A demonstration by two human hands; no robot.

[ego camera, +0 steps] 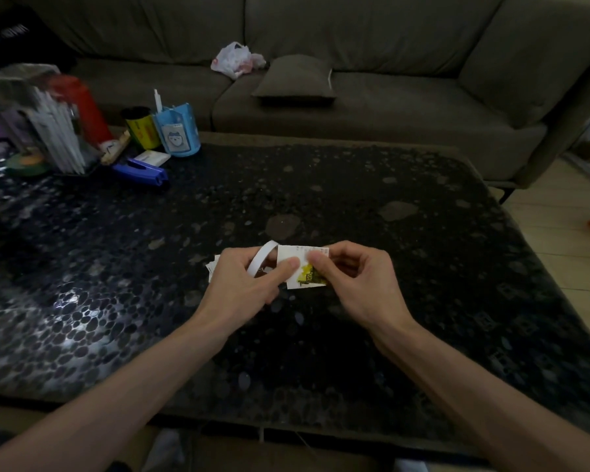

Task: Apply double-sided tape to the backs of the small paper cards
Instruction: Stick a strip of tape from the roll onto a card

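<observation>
Honestly, with the left hand (247,279) gripping the curling tape strip (263,258) and thumbing the small card (289,254) that the right hand (349,277) pinches just between them, that loose loop could stick to itself or land crooked.

- Dark pebble-patterned table (355,185), glossy, dimly lit.
- Grey sofa (389,39) behind the table, with a cushion (295,76) and a plastic bag (235,59) on it.
- Pale wood floor (559,240) right of the table.
</observation>
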